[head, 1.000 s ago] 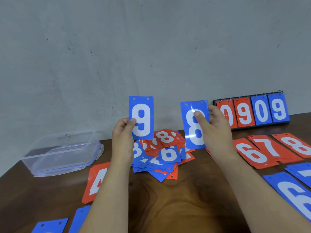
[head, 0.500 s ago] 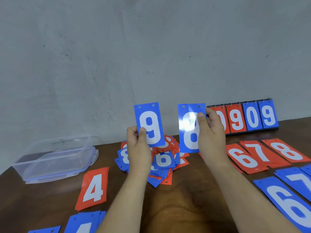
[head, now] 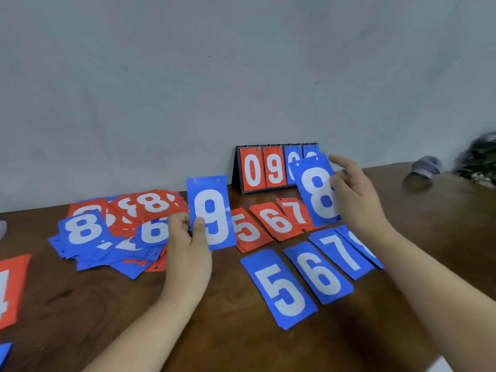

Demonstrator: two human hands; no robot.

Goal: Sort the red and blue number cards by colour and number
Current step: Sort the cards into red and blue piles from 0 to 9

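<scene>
Dark wooden table (head: 107,304) below: my left hand (head: 188,245) pinches the blue plastic 9 card (head: 212,210) upright; my right hand (head: 357,200) grasps the blue plastic 8 card (head: 318,194) by its edge, over the red 7 card (head: 296,213). That light hold could drop it among reds.

Dark wooden worktop (head: 241,345), busy one: jumbled heap of red and blue cards (head: 120,232) at left, red 4 card (head: 10,288) at the far-left edge, red row (head: 276,220) reading 5-6-7, blue row (head: 319,272) reading 5-6-7 just nearer, flip scoreboard (head: 263,169) standing at the back.
</scene>
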